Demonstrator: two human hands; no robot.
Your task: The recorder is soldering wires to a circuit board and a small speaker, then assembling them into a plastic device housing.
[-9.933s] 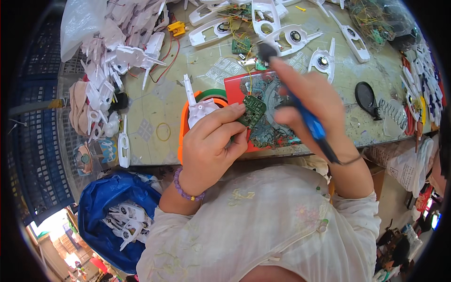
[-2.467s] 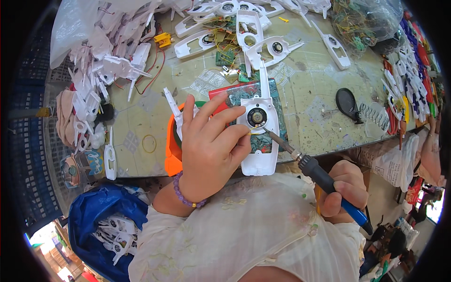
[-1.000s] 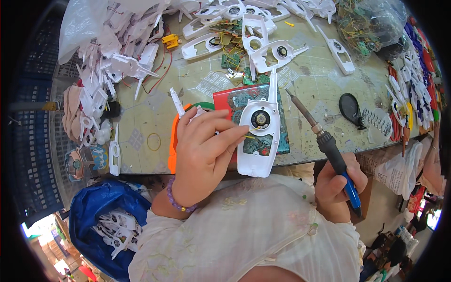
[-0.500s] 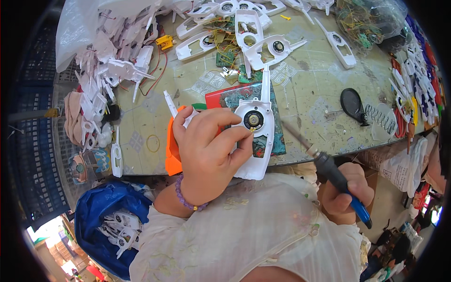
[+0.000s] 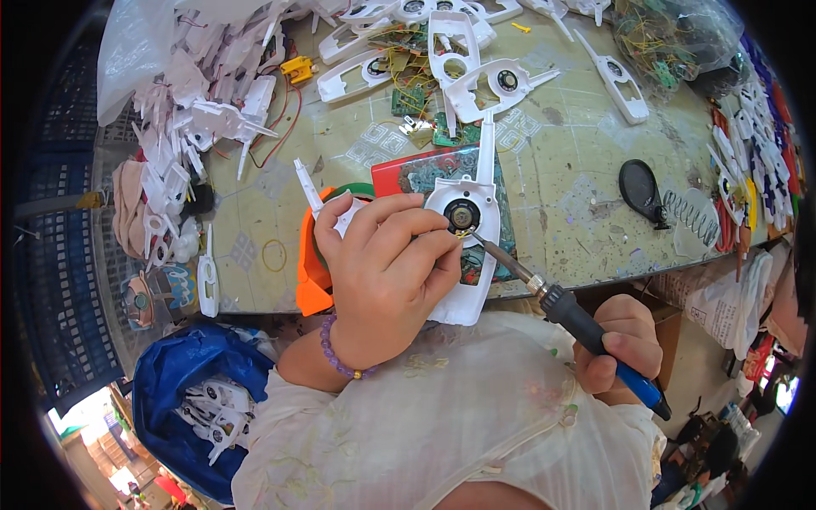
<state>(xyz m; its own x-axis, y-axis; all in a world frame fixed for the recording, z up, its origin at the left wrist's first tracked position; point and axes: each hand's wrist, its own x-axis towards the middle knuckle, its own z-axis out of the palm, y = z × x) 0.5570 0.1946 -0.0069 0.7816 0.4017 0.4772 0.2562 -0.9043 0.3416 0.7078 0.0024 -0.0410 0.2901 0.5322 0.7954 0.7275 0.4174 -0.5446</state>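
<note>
A white plastic housing (image 5: 473,293) with a round black speaker (image 5: 462,216) lies at the near edge of the table, over a red-edged flat piece (image 5: 391,172). My left hand (image 5: 387,268) rests over its left side, fingertips pinched together by the speaker's lower rim; what they pinch is too small to make out, though something thin and yellowish shows there. In my right hand (image 5: 625,344) is a soldering iron (image 5: 574,312) with a black and blue handle. Its tip meets the speaker's lower right rim, close to my left fingertips.
Left of the housing sits an orange tape dispenser (image 5: 312,276). White housings (image 5: 501,85) and green circuit boards (image 5: 408,100) fill the back. A black oval piece (image 5: 639,189) and a coil spring (image 5: 690,217) lie right. A blue bag (image 5: 166,382) with white parts stands lower left.
The soldering iron has moved left and up, bringing its tip from beside the housing onto the speaker's rim. My left fingers have shifted slightly and stay pinched there.
</note>
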